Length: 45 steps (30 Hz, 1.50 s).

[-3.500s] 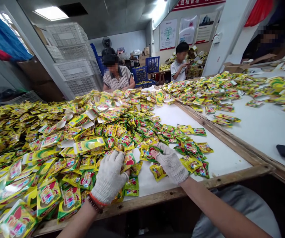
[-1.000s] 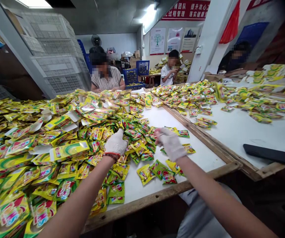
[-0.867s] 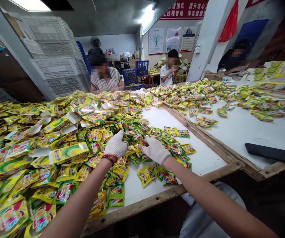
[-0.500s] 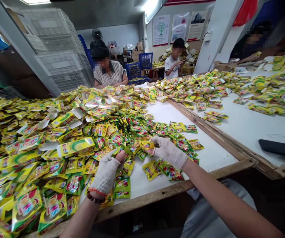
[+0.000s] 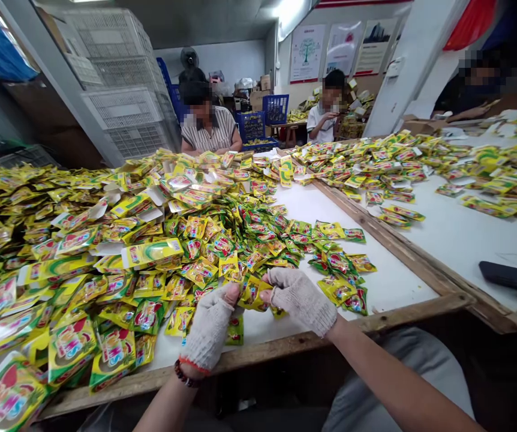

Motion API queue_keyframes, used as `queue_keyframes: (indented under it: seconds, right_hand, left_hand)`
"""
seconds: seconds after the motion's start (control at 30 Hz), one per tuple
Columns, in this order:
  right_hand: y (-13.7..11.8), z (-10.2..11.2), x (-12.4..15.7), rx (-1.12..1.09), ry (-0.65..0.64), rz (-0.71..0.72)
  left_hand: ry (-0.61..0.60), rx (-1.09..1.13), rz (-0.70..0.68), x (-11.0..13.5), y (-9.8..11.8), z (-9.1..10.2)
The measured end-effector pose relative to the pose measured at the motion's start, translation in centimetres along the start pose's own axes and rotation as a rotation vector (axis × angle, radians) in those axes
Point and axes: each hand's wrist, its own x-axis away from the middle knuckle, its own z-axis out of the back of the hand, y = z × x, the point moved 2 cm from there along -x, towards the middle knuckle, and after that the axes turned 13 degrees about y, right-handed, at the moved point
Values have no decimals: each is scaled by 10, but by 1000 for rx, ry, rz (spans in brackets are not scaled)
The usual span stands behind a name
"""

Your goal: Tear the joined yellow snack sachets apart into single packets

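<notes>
My left hand, in a white fingerless knit glove, pinches the left side of a small yellow candy packet. The right side of that packet is between the thumb and fingers of my right hand, gloved the same way. Both hands are just above the table's front edge, close together. Whether more packets lie stacked behind the held one is hidden. A heap of small green and yellow packets lies right beyond my hands. Several loose packets rest by my right hand, and a green packet lies beneath my left.
Larger yellow packs and boxes are piled at the left. A wooden strip divides the white tabletop. A dark phone-like object lies at the right. Across the table sits a person in a striped shirt; white crates stand behind.
My hands have come together, and both now grip one yellow packet; before, each pinched packets separately. Some packets that lay between and near my hands are now hidden or gone. The view has shifted slightly.
</notes>
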Motion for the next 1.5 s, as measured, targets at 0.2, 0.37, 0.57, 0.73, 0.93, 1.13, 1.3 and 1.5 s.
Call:
queue_keyframes:
  seconds: [0.2,0.37,0.57,0.73,0.93,1.13,1.3,1.5]
  right_hand:
    - [6,0,-2,50,52,-27]
    - [2,-4,-4,-61,177,-97]
    - [7,-19,-9,-206,45,-149]
    - [13,-20,-12,-291,121,-300]
    - [9,-16,-11,-325,150,-286]
    - [-9,-22,0,-249,127,-98]
    - [-21,-30,12,-176,180,275]
    - [-17,-15,13,-30,283,168]
  left_hand:
    - [9,-5,40,1,0,-6]
    - [85,188,127,6,-1,-17]
    - [66,-126,-89,-1,13,-11]
    - [479,-1141,-654,-44,69,58]
    - [588,-1439,-495,-79,107,122]
    - [284,-99,-287,-32,78,73]
    - [86,442,113,-6,34,19]
    - [1,506,365,-5,24,22]
